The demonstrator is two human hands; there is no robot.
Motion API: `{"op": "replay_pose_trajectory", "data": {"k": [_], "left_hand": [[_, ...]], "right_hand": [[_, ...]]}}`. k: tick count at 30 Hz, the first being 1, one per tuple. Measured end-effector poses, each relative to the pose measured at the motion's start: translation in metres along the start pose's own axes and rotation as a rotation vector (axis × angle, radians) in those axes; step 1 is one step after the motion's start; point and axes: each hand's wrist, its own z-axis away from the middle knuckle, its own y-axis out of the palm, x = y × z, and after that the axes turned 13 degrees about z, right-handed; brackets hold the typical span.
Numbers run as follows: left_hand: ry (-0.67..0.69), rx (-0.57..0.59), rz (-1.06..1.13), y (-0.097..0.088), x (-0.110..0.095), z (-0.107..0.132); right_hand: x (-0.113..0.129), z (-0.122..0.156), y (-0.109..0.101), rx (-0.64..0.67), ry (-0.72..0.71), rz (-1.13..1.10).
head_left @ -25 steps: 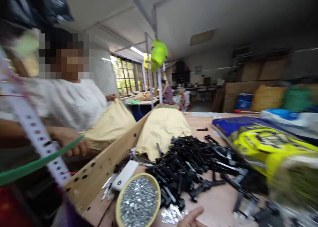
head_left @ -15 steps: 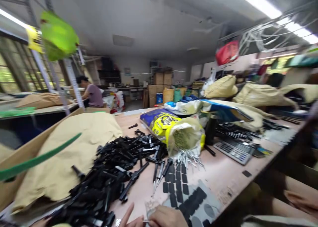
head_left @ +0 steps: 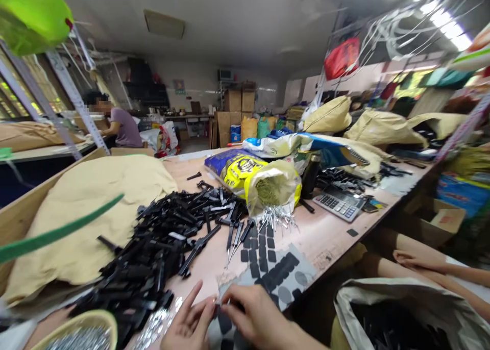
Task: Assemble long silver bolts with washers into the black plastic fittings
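Silvery and barely resolvable, a small piece (head_left: pixel 219 302) is pinched at the fingertips of the right hand (head_left: pixel 254 317), while the left hand (head_left: pixel 187 323) is held loosely open with only its fingertips (head_left: pixel 210 306) brought against that piece, just in front of the pile of black parts (head_left: pixel 168 243). The pinch is judged best kept at the very tips, so that the piece is neither hidden nor dropped. A sheet of dark pads (head_left: pixel 270 268) lies right of the pile, silver discs (head_left: pixel 156 325) at its near edge.

Head camera looks forward across the workbench (head_left: pixel 329 235), seemingly raised.
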Motion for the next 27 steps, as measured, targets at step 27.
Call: {"op": "replay_pose_trajectory", "data": {"k": [27], "left_hand": [[0.237, 0.010, -0.185, -0.009, 0.026, 0.002]], "right_hand": [[-0.125, -0.054, -0.098, 0.211, -0.029, 0.385]]}}
